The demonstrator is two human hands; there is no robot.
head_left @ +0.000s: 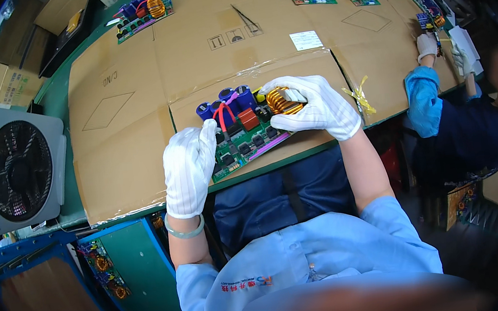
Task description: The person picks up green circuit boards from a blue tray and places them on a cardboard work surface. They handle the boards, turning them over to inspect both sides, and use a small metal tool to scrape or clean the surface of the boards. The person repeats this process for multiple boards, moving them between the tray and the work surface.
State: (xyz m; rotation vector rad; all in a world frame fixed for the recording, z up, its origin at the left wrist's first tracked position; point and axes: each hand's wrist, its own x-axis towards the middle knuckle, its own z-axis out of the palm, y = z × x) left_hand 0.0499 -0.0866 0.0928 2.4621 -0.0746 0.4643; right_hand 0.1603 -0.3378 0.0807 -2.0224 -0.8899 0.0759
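A green circuit board [253, 140] is held up at the near edge of the cardboard-covered table, slightly tilted. It carries blue capacitors [245, 98], a red block, red wires and a copper-wound coil [283, 101]. My left hand [190, 168], in a white striped glove, is closed on the board's left end near the red wires. My right hand [316, 106], gloved the same way, wraps round the right end at the coil, its thumb and fingers on either side of it. A small pale block [295, 96] shows by the right fingers; I cannot make out what it is.
Similar boards [144, 15] lie along the table's far side. Tweezers [242, 16], a white label [306, 40] and a yellow tie [361, 97] lie on the cardboard [127, 163]. A box fan [20, 166] stands at left. At right, a co-worker's gloved hand [427, 46] works on another board.
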